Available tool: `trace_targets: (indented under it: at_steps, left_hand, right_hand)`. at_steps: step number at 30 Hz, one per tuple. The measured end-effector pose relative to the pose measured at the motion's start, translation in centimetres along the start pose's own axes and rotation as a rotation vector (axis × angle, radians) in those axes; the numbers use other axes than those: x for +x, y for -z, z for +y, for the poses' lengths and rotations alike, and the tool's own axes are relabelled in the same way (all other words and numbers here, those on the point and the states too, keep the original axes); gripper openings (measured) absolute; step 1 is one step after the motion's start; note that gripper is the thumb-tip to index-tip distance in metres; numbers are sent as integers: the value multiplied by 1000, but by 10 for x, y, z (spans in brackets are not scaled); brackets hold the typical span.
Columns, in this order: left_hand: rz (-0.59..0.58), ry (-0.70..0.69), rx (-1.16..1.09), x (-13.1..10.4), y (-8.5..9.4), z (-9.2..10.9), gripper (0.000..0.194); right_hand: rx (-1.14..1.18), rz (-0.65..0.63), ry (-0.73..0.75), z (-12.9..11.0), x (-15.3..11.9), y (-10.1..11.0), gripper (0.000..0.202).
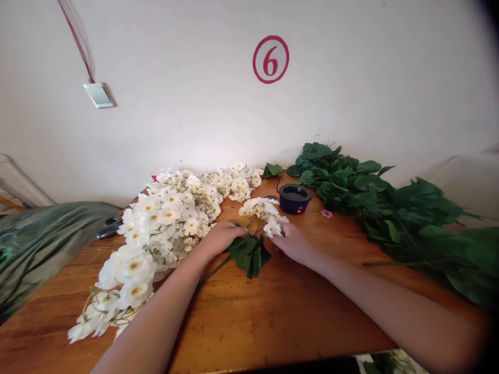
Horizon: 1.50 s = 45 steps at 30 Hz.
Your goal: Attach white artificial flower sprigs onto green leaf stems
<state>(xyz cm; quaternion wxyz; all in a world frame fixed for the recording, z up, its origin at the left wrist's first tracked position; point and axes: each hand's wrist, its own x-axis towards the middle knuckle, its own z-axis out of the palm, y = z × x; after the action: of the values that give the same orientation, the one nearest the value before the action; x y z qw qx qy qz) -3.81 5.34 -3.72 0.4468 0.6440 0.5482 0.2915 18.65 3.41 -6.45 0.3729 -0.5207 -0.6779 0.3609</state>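
Observation:
My left hand (pixel 228 236) is closed on the stem of a flower spray in the middle of the table. Green leaves (pixel 249 254) hang below and beside its fingers, and a long stem runs down to the left under my forearm. White blossoms (pixel 259 208) with thin stems spread out beyond the fingertips. On the right of the spray, my right hand (pixel 288 240) has its fingers pinched together at a white blossom (pixel 273 227). Just behind that hand stands a small dark blue pot (pixel 295 199) with a red light on its front.
A large heap of white flowers (pixel 171 213) covers the left of the wooden table (pixel 234 332). Green leaf stems (pixel 390 202) are piled along the right. A pink blossom (pixel 326 213) lies near the pot. Black-handled scissors (pixel 109 228) seem to lie at the left edge.

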Motion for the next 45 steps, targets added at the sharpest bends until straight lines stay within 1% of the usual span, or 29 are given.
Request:
trace_targets:
  at_steps: [3,5,6,7,9,11,14,16,18,20,22,24,26,27,30,31,33,35,36,38,40,41,43,45]
  left_hand:
    - [-42,-44,156,0,2,-1,41]
    - [-47,-88,256,-1,0,0,38]
    - [-31,-109,342,-3,-2,2,35]
    - [0,-126,444,-5,-5,4,33]
    - [117,-145,694,-10,-13,6,33]
    - [199,-141,790,-15,-22,8,34]
    - [256,-134,840,-18,-32,6,34]
    - [275,-132,861,-18,-35,5,35]
    - [288,-133,872,-19,-35,3,35]
    - [294,-142,875,-21,-36,1,35]
    - [291,-156,870,-22,-36,0,35]
    - [281,-167,861,-25,-36,1,37]
    - [268,-177,849,-26,-36,2,38]
    - [263,-183,843,-27,-36,2,38]
    - [263,-189,833,-28,-36,3,38]
    - [264,-182,834,-27,-36,3,39]
    - [254,-158,843,-26,-36,2,38]
    - [236,-141,856,-25,-35,2,38]
    - [229,-139,862,-25,-35,3,39]
    - [220,-144,872,-26,-34,4,40]
    - [215,-154,880,-28,-33,6,41]
    - [214,-156,884,-29,-33,7,41]
    - [214,-158,889,-30,-33,8,41]
    - [222,-157,886,-30,-32,8,38]
  right_hand:
    - [9,5,-6,3,3,-1,17]
    - [3,18,16,6,5,-2,15]
    - [-9,25,25,6,5,-2,15]
    - [-26,33,31,6,5,-2,14]
    - [-77,45,48,4,5,-2,14]
    - [-142,56,70,0,2,-3,15]
    - [-298,95,104,-6,-3,-3,20]
    - [-422,177,193,-9,-7,-4,23]
    - [-517,292,376,-10,-11,-5,27]
    - [-566,383,553,-13,-15,-6,32]
    - [-578,406,649,-21,-18,-7,31]
    - [-553,341,687,-34,-17,-9,23]
    - [-493,213,684,-51,-9,-14,15]
    - [-449,139,666,-59,-1,-19,14]
    - [-328,-140,543,-82,36,-41,22]
    - [-324,-210,494,-88,52,-50,27]
    - [-382,-310,359,-96,82,-70,36]
    - [-408,-328,337,-99,108,-88,39]
    - [-421,-335,335,-99,117,-95,37]
    - [-439,-343,339,-98,127,-105,27]
    - [-439,-331,353,-97,128,-110,20]
    - [-428,-315,362,-96,126,-110,20]
    - [-386,-272,374,-98,120,-106,25]
    - [-326,-212,374,-103,111,-96,33]
